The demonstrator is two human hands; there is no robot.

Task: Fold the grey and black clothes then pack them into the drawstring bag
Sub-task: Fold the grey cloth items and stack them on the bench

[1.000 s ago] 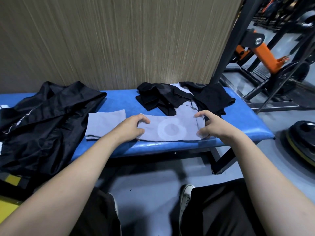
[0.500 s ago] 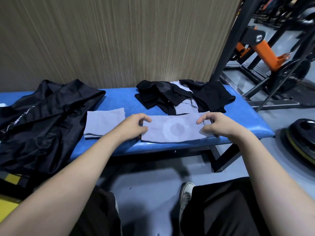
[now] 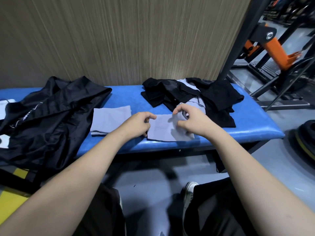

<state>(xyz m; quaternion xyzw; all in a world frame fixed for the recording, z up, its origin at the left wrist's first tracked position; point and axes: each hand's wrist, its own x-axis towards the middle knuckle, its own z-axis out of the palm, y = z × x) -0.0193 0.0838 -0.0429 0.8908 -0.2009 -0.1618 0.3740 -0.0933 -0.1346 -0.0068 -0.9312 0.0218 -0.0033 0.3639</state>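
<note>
While both forearms reach over the near edge of the blue bench (image 3: 247,133), the grey cloth (image 3: 163,128) between the hands has become a short rectangle; half a second ago it lay stretched out long with a pale ring showing, and that ring is now folded under. The left hand (image 3: 138,124) pinches the cloth's left edge with curled fingers, and the right hand (image 3: 190,121) has swung in from the far end, its fingers curled and pinching the doubled layer. To my eye this piece needs only a pat flat. Just left lies a folded grey cloth (image 3: 110,120). Further left sprawls the black drawstring bag (image 3: 51,116), nothing packed yet. Behind the hands waits the unfolded heap of black and grey clothes (image 3: 196,97), so most of the folding remains.
</note>
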